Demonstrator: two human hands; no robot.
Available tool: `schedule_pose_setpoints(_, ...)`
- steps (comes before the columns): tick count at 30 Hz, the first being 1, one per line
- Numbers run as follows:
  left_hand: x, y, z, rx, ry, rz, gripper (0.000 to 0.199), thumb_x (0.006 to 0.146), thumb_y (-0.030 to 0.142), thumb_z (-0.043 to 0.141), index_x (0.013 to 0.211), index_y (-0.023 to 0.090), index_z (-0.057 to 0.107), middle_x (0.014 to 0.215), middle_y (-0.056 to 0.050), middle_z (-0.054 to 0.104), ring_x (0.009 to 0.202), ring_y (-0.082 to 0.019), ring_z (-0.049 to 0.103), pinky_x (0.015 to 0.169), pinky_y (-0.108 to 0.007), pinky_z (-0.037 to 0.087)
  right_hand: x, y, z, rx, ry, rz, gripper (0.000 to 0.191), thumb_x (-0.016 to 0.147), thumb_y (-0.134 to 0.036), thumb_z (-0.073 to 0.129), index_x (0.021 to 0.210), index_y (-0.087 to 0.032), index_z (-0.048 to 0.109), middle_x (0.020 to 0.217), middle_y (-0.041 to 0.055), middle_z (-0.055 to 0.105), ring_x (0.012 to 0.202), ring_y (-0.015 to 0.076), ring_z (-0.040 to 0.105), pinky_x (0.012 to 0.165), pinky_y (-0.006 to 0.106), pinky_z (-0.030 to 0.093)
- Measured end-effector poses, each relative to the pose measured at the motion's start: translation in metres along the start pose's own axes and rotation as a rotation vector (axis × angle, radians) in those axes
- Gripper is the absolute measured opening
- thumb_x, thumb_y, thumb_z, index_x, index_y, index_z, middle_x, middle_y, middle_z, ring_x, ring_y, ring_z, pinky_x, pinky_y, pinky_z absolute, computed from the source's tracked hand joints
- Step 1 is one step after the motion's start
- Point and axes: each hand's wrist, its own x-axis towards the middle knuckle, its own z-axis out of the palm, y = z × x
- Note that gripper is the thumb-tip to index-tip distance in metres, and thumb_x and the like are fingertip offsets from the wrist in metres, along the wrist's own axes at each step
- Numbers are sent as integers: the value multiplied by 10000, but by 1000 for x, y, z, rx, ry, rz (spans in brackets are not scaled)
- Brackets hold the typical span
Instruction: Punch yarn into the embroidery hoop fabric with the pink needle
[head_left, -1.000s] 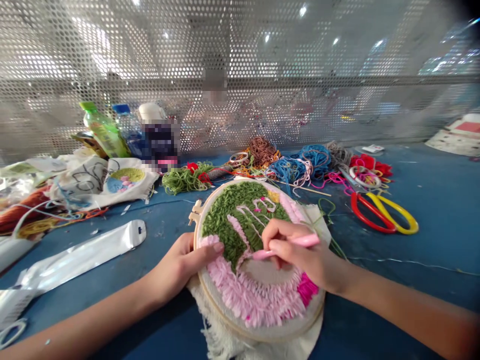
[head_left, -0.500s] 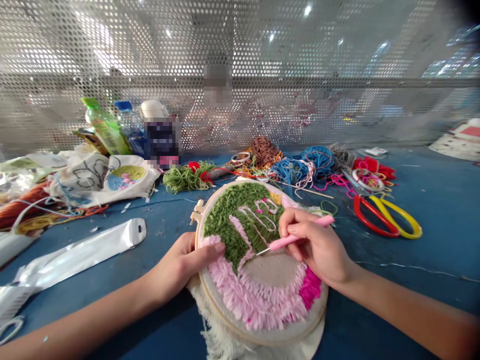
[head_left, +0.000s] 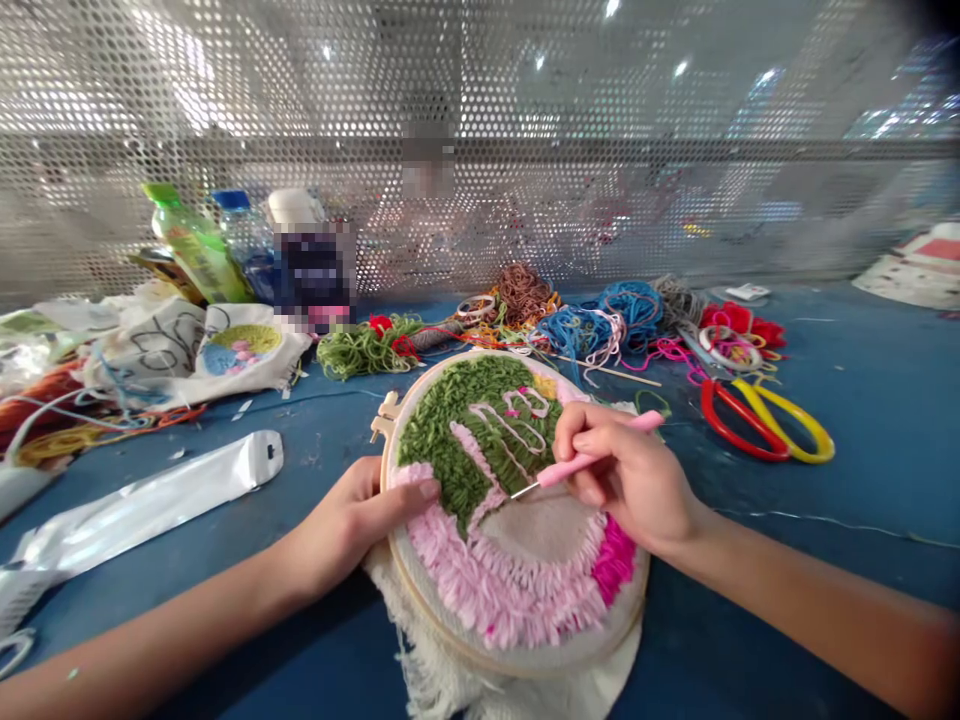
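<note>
In the head view a round wooden embroidery hoop stretches beige cloth at the middle, tilted toward me. Green tufts fill its upper left; pale pink yarn loops curve along the bottom, with a magenta patch at the right. My left hand grips the hoop's left rim, thumb on the front. In a pen-like hold, my right hand is closed on a pink-handled punch needle. Its thin metal tip meets or nearly meets the cloth beside the pink line; actual contact is unclear.
Tangled yarn in several colours lies behind the hoop. Red-and-yellow-handled scissors rest at right. To the left are a white plastic sleeve, another embroidered cloth and bottles. A perforated metal screen stands behind.
The whole scene has shifted slightly left and up in the view. Both hands keep their holds, and the needle tip stays near the same spot on the cloth.
</note>
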Motion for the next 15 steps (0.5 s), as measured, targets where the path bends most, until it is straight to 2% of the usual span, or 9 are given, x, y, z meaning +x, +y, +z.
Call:
schedule_pose_setpoints(3, -1, 0, 0, 1, -8, 4, 323, 747, 437, 754, 781, 117, 767, 639, -70, 751, 561, -172, 668, 516, -205, 520, 2, 1, -2, 0, 40, 2, 171, 762, -258, 509, 625, -185, 579, 375, -47, 446, 340, 89, 349, 402, 227, 263)
schedule_pose_setpoints(5, 0, -1, -1, 0, -15, 5, 315, 755, 432, 751, 790, 119, 769, 644, -67, 754, 554, -163, 664, 513, -198, 519, 0, -1, 0, -50, 16, -7, 177, 782, -263, 496, 642, -189, 574, 383, -47, 450, 353, 90, 350, 405, 231, 256)
schedule_pose_setpoints(7, 0, -1, -1, -4, -21, 5, 319, 764, 436, 745, 806, 120, 771, 670, -71, 762, 566, -167, 671, 526, -206, 529, -4, -5, 4, -158, -83, -18, 170, 814, -263, 491, 686, -189, 575, 434, -46, 471, 397, 93, 381, 431, 234, 277)
schedule_pose_setpoints(10, 0, -2, -1, -5, -27, 9, 350, 751, 462, 751, 817, 118, 769, 691, -80, 766, 592, -183, 685, 554, -224, 545, -10, -10, 11, -389, -297, -21, 112, 840, -239, 522, 771, -183, 590, 555, -41, 492, 484, 91, 406, 465, 231, 284)
schedule_pose_setpoints(12, 0, -2, -1, -3, -24, 4, 375, 736, 482, 760, 801, 113, 766, 667, -82, 758, 580, -181, 678, 548, -223, 540, -10, -9, 11, -429, -355, 7, 82, 837, -226, 547, 789, -180, 594, 590, -38, 502, 504, 87, 404, 465, 220, 279)
schedule_pose_setpoints(13, 0, -1, -1, -1, -21, -3, 384, 729, 488, 763, 794, 110, 765, 658, -83, 755, 574, -180, 675, 544, -221, 538, -9, -8, 10, -381, -339, 32, 83, 831, -231, 552, 779, -179, 593, 573, -39, 505, 491, 85, 406, 455, 214, 278)
schedule_pose_setpoints(15, 0, -1, -2, 3, -12, -25, 389, 731, 489, 761, 802, 107, 764, 674, -87, 759, 579, -182, 678, 551, -223, 538, -4, -4, 5, -189, -223, 64, 123, 812, -255, 542, 726, -179, 586, 497, -43, 501, 432, 83, 407, 422, 204, 285)
